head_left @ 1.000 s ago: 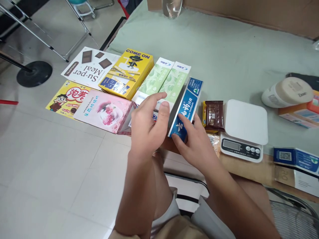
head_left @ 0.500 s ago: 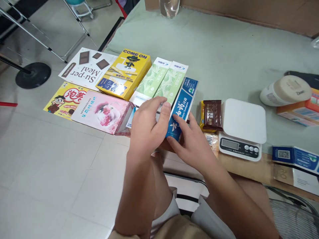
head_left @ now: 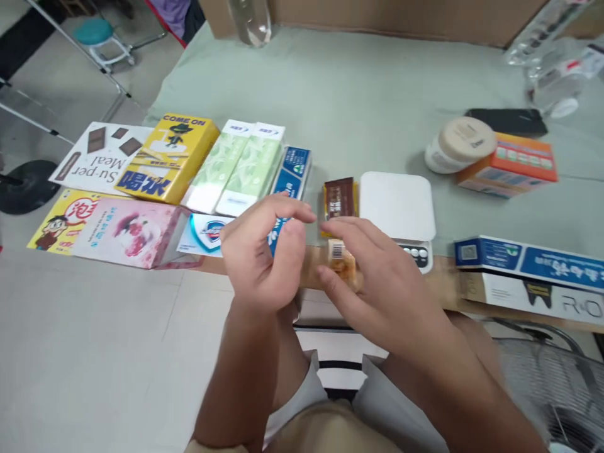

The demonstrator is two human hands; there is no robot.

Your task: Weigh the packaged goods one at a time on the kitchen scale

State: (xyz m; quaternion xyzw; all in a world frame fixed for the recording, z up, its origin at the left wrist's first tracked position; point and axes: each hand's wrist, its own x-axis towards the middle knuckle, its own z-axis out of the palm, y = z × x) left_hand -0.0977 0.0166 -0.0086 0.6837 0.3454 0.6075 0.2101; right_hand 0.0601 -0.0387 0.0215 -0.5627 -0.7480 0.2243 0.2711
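Note:
My left hand (head_left: pixel 267 255) is raised before the blue toothpaste box (head_left: pixel 291 179), covering part of it, with fingers bent, thumb apart and nothing in its grasp. Over the small snack packet with a barcode (head_left: pixel 342 261), my right hand (head_left: pixel 377 274) hangs with its fingers apart, holding nothing. Whether it touches the packet I cannot tell. A brown wrapped snack (head_left: pixel 340 200) lies just beyond, beside the white kitchen scale (head_left: pixel 397 204), whose display my right hand partly hides. Two green toothpaste boxes (head_left: pixel 236 167) lie left of the blue one.
Leftward lie a yellow box (head_left: pixel 172 157), a white Su-per Meal box (head_left: pixel 101 154), a pink box (head_left: pixel 129 233) and a blue-white soap box (head_left: pixel 201 234). Rightward are a lidded jar (head_left: pixel 457 148), an orange box (head_left: pixel 514 163) and two long toothpaste boxes (head_left: pixel 533 261). A bottle (head_left: pixel 252 22) stands behind.
My view has swung right. My right hand has left the blue toothpaste box and moved right to the small packet. My left hand stays near that box, slightly turned.

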